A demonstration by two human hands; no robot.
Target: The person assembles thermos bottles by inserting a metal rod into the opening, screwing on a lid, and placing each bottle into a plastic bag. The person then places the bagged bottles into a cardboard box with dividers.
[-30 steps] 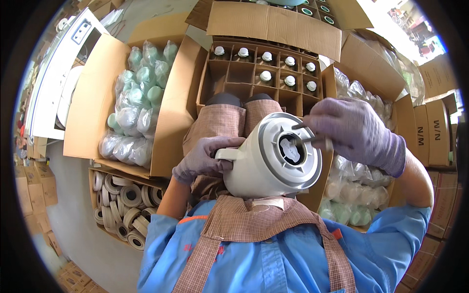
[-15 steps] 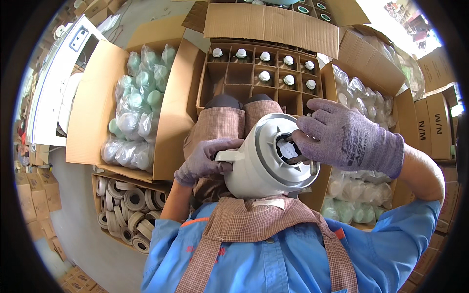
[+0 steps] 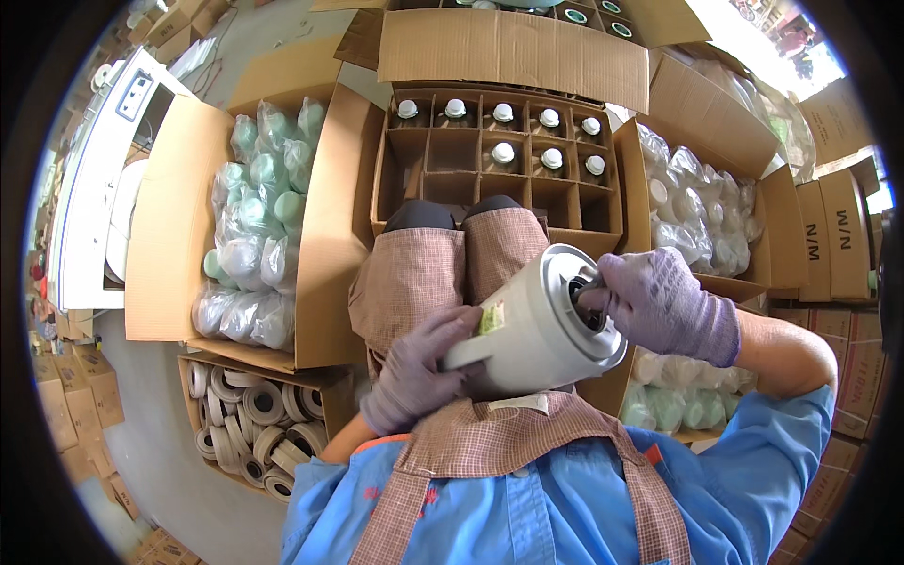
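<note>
A light grey vacuum jug (image 3: 516,341) lies tilted across my lap, its round base turned up and to the right. My gloved left hand (image 3: 426,365) grips it at the handle (image 3: 467,352), thumb side against the body. A yellow-green label (image 3: 492,318) shows on its side. At the dark round opening in the base, my gloved right hand (image 3: 657,299) closes on a metal tool (image 3: 589,286) that reaches into the hole. The glove hides most of the tool.
Ahead stands a divided carton (image 3: 499,221) with several white-capped jugs. Cartons of bagged greenish and clear parts flank me, left (image 3: 325,226) and right (image 3: 782,226). A box of pale rings (image 3: 262,403) sits lower left. A white machine (image 3: 89,202) stands far left.
The jug has turned so its base faces further right, and it sits lower. My right hand has moved down and its fingers have drawn together at the opening; my left hand has moved lower.
</note>
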